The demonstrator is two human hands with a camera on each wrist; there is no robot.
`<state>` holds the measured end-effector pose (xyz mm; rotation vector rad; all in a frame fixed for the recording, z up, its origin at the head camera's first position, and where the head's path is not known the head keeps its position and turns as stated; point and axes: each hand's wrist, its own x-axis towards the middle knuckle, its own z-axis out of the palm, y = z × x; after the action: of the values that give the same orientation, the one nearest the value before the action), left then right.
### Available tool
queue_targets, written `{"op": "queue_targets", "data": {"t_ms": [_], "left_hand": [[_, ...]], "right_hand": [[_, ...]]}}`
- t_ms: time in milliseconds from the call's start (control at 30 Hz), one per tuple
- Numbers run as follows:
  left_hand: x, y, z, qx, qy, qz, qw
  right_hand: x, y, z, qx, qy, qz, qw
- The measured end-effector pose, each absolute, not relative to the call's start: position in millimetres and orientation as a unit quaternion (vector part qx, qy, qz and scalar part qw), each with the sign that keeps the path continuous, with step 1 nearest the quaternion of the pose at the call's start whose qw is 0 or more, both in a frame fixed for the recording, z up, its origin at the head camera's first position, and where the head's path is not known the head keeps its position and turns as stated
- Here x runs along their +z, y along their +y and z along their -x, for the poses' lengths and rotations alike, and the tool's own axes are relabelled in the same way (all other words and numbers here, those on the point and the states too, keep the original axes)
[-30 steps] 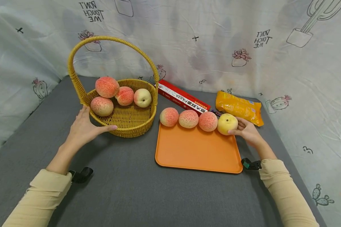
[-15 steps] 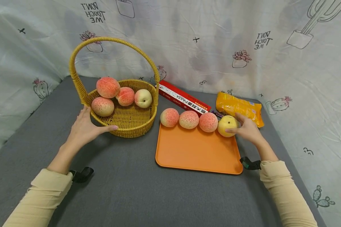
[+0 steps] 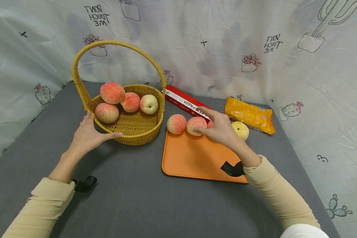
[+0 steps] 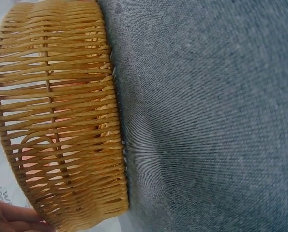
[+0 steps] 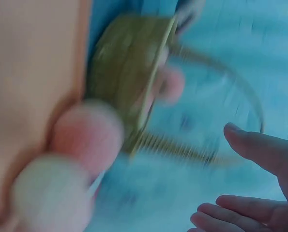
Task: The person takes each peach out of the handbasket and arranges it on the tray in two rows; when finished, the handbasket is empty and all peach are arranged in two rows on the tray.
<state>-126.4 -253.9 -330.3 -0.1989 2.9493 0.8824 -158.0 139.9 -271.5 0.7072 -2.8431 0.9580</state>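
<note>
My left hand (image 3: 89, 135) rests against the left front of a wicker basket (image 3: 139, 138), thumb and fingers spread wide along its rim. The wrist view has the fingers touching the woven wall (image 4: 61, 121). Inside sit red-pink peaches (image 3: 112, 93) and a pale one (image 3: 149, 104). My right hand (image 3: 221, 129) hovers over the orange tray (image 3: 184, 158), fingers apart, holding nothing. Along the tray's back edge lie a pink-and-cream peach (image 3: 177, 124), a speckled peach (image 3: 195, 125) close to my thumb, another mostly hidden behind the hand, and a yellow peach (image 3: 241, 130).
A red pasta box (image 3: 184, 103) lies slanted behind the tray. At the back right is an orange packet (image 3: 251, 115). The basket's tall handle (image 3: 119, 43) arches upward. A printed cloth (image 3: 196, 59) hangs behind the grey table (image 3: 137, 205).
My right hand has let go of the yellow peach and swung left over the row of peaches. The yellow peach stays at the tray's back right corner. My left hand has not moved.
</note>
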Motion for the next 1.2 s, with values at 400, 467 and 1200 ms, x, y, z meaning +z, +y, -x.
{"op": "queue_targets", "data": {"t_ms": [400, 467, 1200], "left_hand": [[-330, -263, 122, 0.29, 0.954, 0.073, 0.025], [-330, -262, 121, 0.29, 0.954, 0.073, 0.023], [-331, -251, 122, 0.301, 0.951, 0.072, 0.012]], "right_hand": [[-262, 8, 189, 0.252, -0.916, -0.304, -0.073], [-267, -6, 196, 0.242, -0.919, -0.299, -0.088], [-309, -68, 256, 0.241, -0.959, -0.131, -0.075]]}}
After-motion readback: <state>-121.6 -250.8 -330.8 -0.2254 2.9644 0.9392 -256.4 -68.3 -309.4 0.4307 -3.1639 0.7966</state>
